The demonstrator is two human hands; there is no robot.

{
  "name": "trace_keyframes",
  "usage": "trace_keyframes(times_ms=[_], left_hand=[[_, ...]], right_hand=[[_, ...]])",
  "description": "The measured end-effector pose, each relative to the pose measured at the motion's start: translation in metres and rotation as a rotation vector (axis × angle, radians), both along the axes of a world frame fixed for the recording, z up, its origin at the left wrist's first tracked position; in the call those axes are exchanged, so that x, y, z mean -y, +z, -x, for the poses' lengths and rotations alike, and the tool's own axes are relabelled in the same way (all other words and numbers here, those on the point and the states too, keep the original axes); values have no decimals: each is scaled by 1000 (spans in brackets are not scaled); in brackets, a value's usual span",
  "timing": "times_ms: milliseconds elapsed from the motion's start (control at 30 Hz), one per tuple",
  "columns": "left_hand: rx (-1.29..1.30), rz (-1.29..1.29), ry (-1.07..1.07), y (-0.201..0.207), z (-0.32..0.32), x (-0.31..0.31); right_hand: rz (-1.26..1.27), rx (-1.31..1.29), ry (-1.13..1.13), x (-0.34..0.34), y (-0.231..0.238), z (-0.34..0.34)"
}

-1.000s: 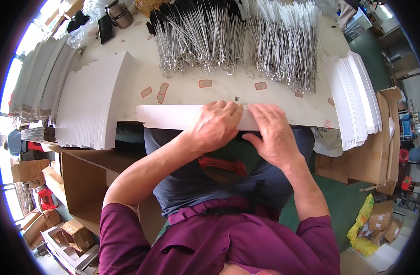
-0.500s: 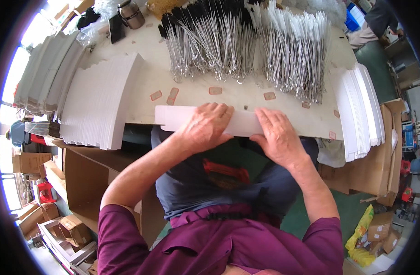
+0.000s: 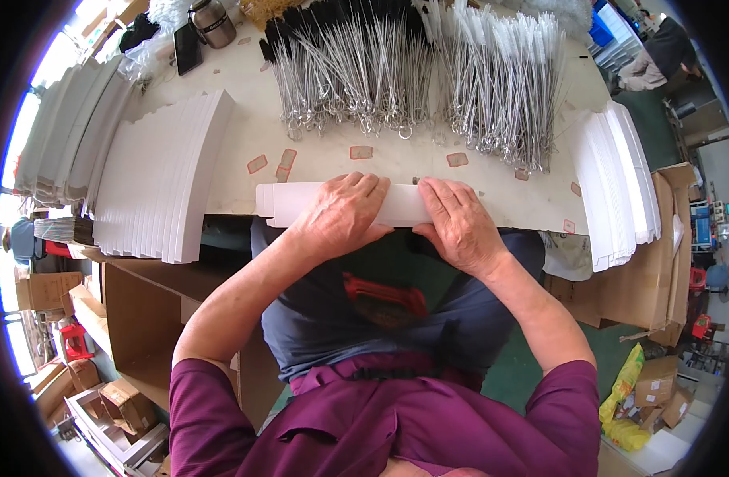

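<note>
A long, narrow white paper carton [image 3: 402, 205] lies crosswise along the near edge of the table. My left hand [image 3: 344, 208] is closed over its middle, fingers on top and thumb at the near side. Near the carton's right end, my right hand [image 3: 462, 221] grips it in the same way. A short stretch of white card shows between the hands, and the flapped left end sticks out past my left hand. Beyond them lie wire-handled brushes with black bristles [image 3: 356, 79] and others with white bristles [image 3: 503, 87], their looped ends toward me.
Stacks of flat white cartons stand at the left [image 3: 153, 175] and right [image 3: 615, 187] of the table [image 3: 316, 159]. A metal flask [image 3: 211, 24] and a dark phone [image 3: 187, 49] sit at the back left. Open cardboard boxes [image 3: 145, 318] flank my legs. Another person [image 3: 659, 56] is at the far right.
My right hand has slid slightly left along the carton, and its fingers now lie more still. My left hand keeps its hold. The whole view has shifted a little.
</note>
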State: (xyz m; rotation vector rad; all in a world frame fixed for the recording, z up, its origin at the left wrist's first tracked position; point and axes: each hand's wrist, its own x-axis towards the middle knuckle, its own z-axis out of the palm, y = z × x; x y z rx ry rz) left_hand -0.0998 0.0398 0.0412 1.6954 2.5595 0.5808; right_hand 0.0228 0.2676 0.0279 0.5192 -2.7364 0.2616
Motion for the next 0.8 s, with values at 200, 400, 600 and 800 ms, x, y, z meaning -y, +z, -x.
trace_keyframes(times_ms=[200,400,600,800], left_hand=[[-50,-38,17,-1,6,-4],[-88,10,89,8,25,19],[-43,-51,105,1,26,16],[-30,-65,145,-12,15,21]], right_hand=[[-37,-57,27,-11,-1,10],[-37,-70,-2,-21,0,20],[67,-47,-48,-16,-8,23],[111,-4,-72,-9,-8,14]])
